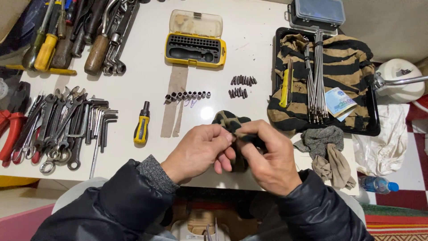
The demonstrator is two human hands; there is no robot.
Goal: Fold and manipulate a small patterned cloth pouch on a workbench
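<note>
My left hand and my right hand meet over the near edge of the white table. Between them they hold a dark camouflage-patterned cloth, pinched at the fingertips. Whether a small item sits inside the cloth is hidden by my fingers. Just beyond the hands lie a row of small sockets and two short rows of screwdriver bits. A stubby black-and-yellow screwdriver handle lies to the left of my left hand.
An open yellow bit case sits at the back centre. Wrenches and hex keys and red pliers lie left, screwdrivers back left. A black tray holds striped cloth, metal rods and a yellow knife. Rags lie right.
</note>
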